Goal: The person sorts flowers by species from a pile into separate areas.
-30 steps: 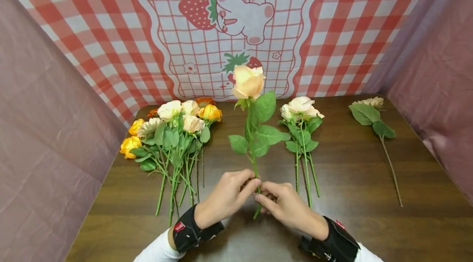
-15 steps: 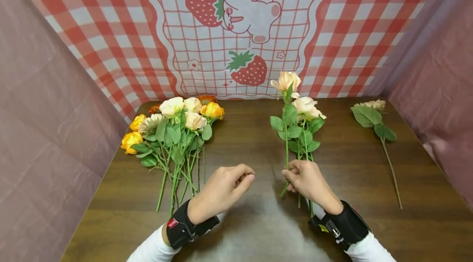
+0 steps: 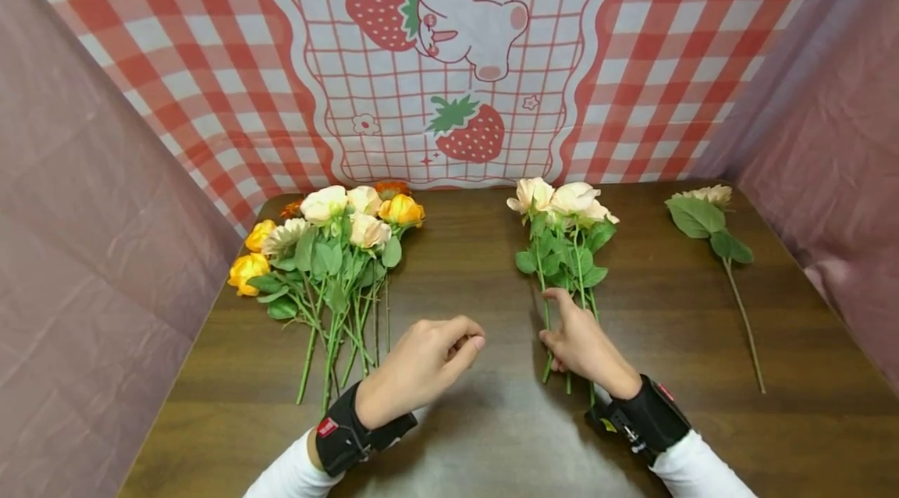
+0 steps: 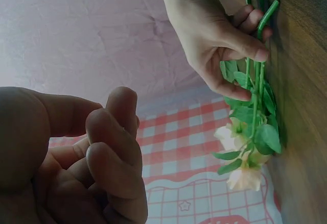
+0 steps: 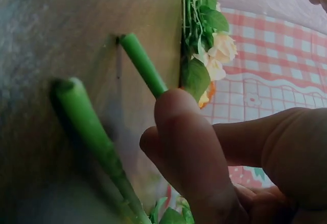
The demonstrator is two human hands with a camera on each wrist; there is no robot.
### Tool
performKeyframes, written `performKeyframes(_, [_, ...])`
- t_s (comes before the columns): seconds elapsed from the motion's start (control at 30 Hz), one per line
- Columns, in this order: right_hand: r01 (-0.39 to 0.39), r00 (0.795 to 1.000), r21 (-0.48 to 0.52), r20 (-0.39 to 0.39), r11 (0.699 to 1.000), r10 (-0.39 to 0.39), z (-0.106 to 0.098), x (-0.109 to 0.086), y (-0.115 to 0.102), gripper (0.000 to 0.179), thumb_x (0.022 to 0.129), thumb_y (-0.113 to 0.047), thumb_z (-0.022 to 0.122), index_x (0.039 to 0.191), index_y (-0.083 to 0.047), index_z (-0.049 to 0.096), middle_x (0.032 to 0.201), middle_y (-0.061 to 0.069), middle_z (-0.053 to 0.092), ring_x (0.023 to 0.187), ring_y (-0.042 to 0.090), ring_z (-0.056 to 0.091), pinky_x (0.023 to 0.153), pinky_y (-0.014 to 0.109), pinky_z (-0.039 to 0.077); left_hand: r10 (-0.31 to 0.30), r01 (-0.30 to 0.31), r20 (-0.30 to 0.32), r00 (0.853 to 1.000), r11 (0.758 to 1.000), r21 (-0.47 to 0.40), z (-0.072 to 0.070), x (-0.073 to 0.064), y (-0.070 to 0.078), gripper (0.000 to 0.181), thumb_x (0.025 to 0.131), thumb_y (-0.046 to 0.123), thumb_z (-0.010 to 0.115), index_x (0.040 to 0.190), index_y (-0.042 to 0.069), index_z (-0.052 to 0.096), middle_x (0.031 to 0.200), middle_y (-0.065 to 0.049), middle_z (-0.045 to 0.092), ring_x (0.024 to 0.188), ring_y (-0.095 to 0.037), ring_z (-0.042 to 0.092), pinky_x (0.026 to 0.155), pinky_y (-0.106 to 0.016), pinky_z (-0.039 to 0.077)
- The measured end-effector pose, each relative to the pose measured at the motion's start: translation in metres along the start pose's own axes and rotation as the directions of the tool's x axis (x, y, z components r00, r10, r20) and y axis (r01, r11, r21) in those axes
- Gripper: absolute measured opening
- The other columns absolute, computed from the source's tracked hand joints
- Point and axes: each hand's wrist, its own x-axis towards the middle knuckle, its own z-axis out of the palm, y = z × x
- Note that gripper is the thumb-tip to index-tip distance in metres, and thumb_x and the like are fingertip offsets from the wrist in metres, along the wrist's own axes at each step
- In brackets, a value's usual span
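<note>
My right hand (image 3: 581, 343) is low over the table with its index finger stretched out. Its thumb and curled lower fingers are around the lower stem of a peach rose (image 3: 531, 195). That rose lies at the left side of a small bunch of pale roses (image 3: 577, 200), its stem beside theirs. In the left wrist view the rose stem (image 4: 268, 17) passes between the right thumb and the curled fingers. My left hand (image 3: 424, 353) hovers left of centre, fingers loosely curled, with nothing in it.
A larger bunch of white, peach and orange flowers (image 3: 337, 248) lies on the left of the wooden table (image 3: 463, 272). One pale flower with a brown stem (image 3: 737, 299) lies apart at the right. A checked cloth (image 3: 653, 53) hangs behind the table.
The peach rose has gone from both hands at centre into the right hand, then down beside the small bunch. My left hand has let go of it, and my right index finger has straightened.
</note>
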Motion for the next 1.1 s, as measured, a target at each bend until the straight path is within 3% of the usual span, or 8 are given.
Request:
performKeyframes(0.23, [0.035,0.999,-0.101,0.003,0.994,-0.035,0.006,0.002,0.001,0.037,0.079,0.000,0.059,0.115,0.003,0.053,0.039,-0.001,0.052,0.030,0.010,0.050,0.030,0.029,0.044,-0.015,0.015,0.029,0.999,1.000,-0.003,0.000,0.000,0.002,0.014,0.093,0.019,0.053,0.093,0.013,0.065,0.071,0.007,0.061,0.056,0.000,0.047,0.047,-0.018,0.042])
performKeyframes(0.57, [-0.013,0.999,-0.127,0.043,0.992,0.019,0.008,0.004,-0.001,0.039,0.081,-0.005,0.060,0.117,0.007,0.052,0.041,0.001,0.052,0.030,0.011,0.050,0.031,0.029,0.043,-0.002,0.001,0.051,0.999,1.000,0.019,0.000,-0.001,0.005,0.012,0.093,0.019,0.053,0.092,0.014,0.065,0.074,0.007,0.063,0.058,0.000,0.048,0.049,-0.018,0.042])
performKeyframes(0.77, [0.010,0.998,-0.139,0.059,0.990,-0.002,0.003,0.001,0.002,0.038,0.081,-0.006,0.062,0.116,0.005,0.052,0.041,0.001,0.051,0.029,0.011,0.049,0.032,0.030,0.042,-0.001,-0.002,0.088,0.996,0.999,0.038,-0.001,-0.001,0.007,0.013,0.093,0.019,0.053,0.093,0.014,0.065,0.073,0.008,0.061,0.057,0.001,0.047,0.049,-0.017,0.042])
performKeyframes(1.1, [0.050,0.998,-0.318,0.057,0.947,-0.034,-0.005,-0.004,-0.002,0.037,0.082,-0.018,0.064,0.112,0.002,0.057,0.043,-0.003,0.049,0.032,0.007,0.044,0.039,0.030,0.042,-0.018,0.008,0.119,0.993,0.997,0.082,-0.008,-0.009,0.003,0.013,0.093,0.020,0.053,0.093,0.015,0.065,0.072,0.010,0.060,0.056,0.000,0.046,0.050,-0.019,0.041])
